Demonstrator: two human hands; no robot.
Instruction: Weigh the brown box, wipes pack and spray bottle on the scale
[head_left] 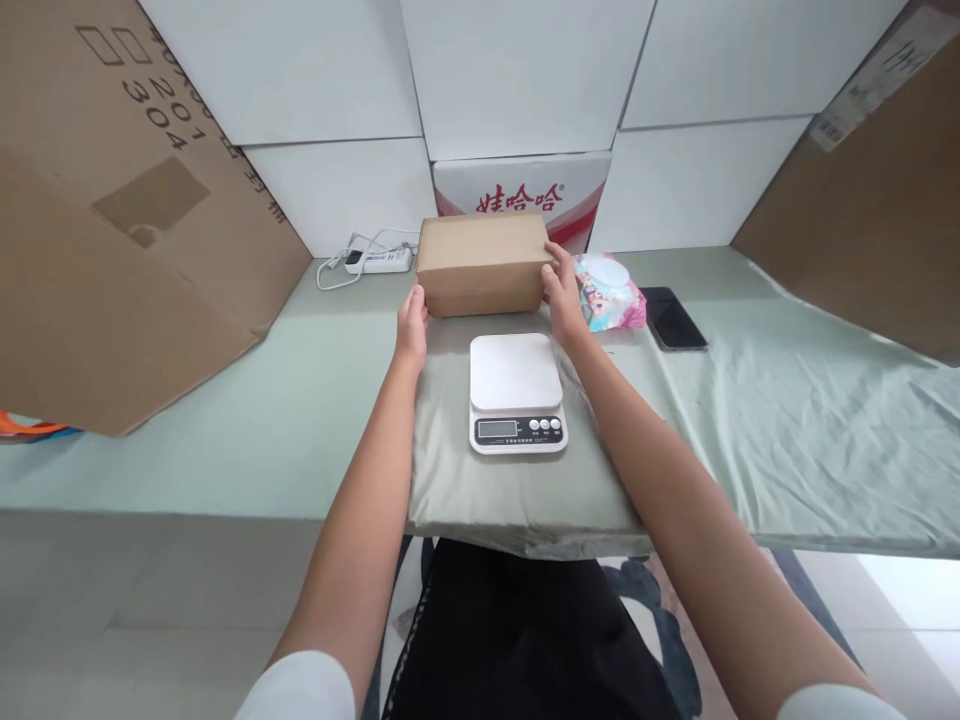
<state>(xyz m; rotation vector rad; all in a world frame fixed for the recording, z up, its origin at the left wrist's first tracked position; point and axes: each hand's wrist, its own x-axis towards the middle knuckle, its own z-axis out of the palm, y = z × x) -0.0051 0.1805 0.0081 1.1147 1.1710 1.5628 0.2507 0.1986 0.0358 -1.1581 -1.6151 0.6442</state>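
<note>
Left hand (412, 325) and right hand (562, 290) clamp closed brown cardboard box (482, 262) by its ends, frame centre, behind white digital scale (517, 392) on worktop (225, 430).

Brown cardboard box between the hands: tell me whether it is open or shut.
Shut. The cardboard box shows a flat, unbroken top with no flap raised; the left hand and right hand press its two ends.

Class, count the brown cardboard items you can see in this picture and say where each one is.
3: a small brown box held between the left hand and right hand; a big cardboard sheet leaning at left; another cardboard piece at right. Others may be hidden.
</note>
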